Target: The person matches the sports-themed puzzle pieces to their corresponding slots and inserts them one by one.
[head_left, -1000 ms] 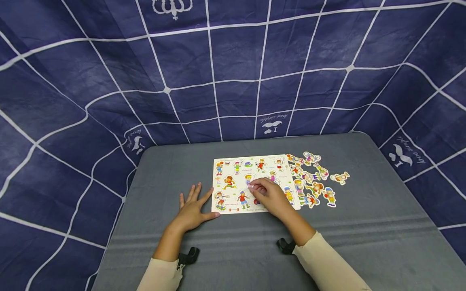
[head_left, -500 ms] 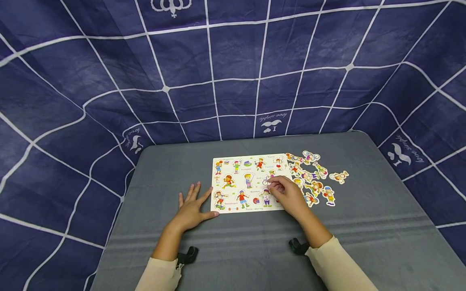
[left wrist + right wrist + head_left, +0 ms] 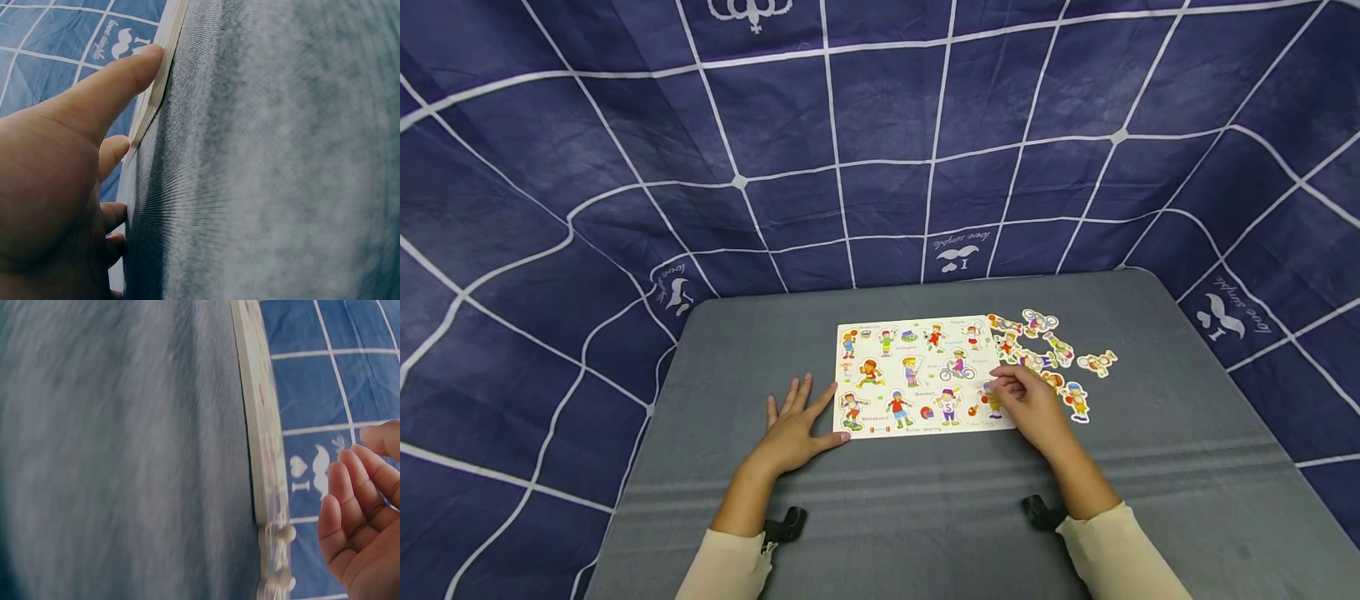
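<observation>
1. Step in hand, as I read it: fitting cut-out figures into the pale wooden puzzle board printed with cartoon sports children (image 3: pixel 917 375), which lies flat on the grey cloth-covered desk (image 3: pixel 925 517). Most of the board's recesses already show figures.

2. Supply: a loose cluster of colourful cartoon cut-out pieces (image 3: pixel 1056 354) lies on the desk just beside the board's right edge, touching it in places.

3. Right hand (image 3: pixel 1033 404): it sits at the board's near right corner, between the board and the loose pieces. In the head view its fingers curl toward the thumb near a small figure; I cannot tell whether they pinch a piece or only touch the board. The right wrist view shows the fingers (image 3: pixel 350 500) loosely bent with nothing visible between them.

4. Left hand (image 3: pixel 793 429): it lies flat on the desk, fingers spread and straight, gripping nothing. Its thumb (image 3: pixel 119 81) presses against the board's left edge, which in my judgement steadies the board.

5. Next move, in my judgement: it calls for choosing one loose piece, pinching it cleanly, turning it to match its outline, and keeping the board braced.
</observation>
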`<state>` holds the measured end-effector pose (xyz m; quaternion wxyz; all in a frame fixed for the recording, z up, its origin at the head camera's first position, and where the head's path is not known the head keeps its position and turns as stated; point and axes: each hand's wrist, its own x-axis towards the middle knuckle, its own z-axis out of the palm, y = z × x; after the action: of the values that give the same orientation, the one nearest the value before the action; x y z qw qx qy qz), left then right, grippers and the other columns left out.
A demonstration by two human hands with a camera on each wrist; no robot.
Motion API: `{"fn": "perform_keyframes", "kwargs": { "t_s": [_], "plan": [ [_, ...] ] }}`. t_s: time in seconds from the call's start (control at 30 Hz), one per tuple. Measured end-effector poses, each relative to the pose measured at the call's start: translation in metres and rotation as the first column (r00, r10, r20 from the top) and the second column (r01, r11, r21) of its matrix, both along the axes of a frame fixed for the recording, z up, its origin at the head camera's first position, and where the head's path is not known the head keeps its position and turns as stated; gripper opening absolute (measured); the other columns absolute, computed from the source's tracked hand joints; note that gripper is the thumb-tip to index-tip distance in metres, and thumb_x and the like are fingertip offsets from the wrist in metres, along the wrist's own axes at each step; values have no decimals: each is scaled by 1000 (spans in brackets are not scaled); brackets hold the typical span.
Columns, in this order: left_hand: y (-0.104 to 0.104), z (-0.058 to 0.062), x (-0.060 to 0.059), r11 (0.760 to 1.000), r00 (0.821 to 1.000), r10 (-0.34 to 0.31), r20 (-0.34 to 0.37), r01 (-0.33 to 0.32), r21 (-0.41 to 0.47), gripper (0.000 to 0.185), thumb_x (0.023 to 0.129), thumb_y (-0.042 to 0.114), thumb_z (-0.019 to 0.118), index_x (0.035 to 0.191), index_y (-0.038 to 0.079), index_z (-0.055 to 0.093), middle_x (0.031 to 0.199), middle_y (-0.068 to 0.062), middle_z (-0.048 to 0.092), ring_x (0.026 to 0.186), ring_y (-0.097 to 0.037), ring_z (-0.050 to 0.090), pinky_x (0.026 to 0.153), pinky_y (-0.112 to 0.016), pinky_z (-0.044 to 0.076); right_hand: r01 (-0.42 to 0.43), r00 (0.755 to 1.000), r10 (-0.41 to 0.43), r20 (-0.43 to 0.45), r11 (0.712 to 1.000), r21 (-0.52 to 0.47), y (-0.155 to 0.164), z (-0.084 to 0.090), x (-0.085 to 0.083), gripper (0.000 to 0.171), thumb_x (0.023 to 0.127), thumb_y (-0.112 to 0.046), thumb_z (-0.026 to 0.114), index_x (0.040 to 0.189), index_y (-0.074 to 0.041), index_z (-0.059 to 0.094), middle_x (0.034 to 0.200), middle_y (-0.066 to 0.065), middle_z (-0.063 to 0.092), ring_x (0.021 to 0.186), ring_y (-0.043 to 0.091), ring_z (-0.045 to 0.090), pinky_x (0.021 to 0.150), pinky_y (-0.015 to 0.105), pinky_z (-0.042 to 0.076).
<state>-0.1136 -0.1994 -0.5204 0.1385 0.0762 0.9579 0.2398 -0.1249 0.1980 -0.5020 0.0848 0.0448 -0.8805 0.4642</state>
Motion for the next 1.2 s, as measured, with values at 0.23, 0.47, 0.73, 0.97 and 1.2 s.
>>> {"fn": "perform_keyframes", "kwargs": {
  "t_s": [0.23,0.47,0.73,0.97,1.2],
  "plan": [
    [1,0,0,1000,1000,-3,-3,3,-2,92,82,72,68,159,37,30,172,-15,2,159,-39,-6,119,-71,-12,62,997,-63,44,997,36,20,-4,5,19,94,-7,68,112,-1,71,96,13,69,78,-5,55,68,7,45],
    [0,1,0,1000,1000,3,-10,-3,-4,92,83,70,68,159,36,31,172,-15,3,159,-40,-5,118,-72,-11,66,998,-66,4,996,62,34,-5,8,18,91,-3,66,107,2,71,93,15,69,75,-8,54,67,6,45],
    [0,2,-1,1000,1000,0,-6,0,-12,93,83,71,67,159,37,29,172,-14,1,159,-38,-6,119,-71,-12,25,999,-27,17,994,103,46,-6,10,15,89,0,70,103,4,71,89,13,69,73,-7,54,65,8,44],
    [1,0,0,1000,1000,1,-14,-1,-6,92,83,71,67,159,36,30,172,-14,2,159,-39,-5,119,-71,-12,14,992,-36,121,985,174,51,-4,11,11,91,-5,71,99,2,70,87,12,70,69,-3,54,64,16,46],
    [2,1,1,1000,1000,5,-9,-5,-1,91,83,70,68,159,36,31,172,-14,3,159,-39,-5,119,-71,-11,14,983,-57,173,971,237,53,-4,12,12,89,-10,74,93,-1,68,80,7,69,66,1,56,62,21,45]
  ]
}}
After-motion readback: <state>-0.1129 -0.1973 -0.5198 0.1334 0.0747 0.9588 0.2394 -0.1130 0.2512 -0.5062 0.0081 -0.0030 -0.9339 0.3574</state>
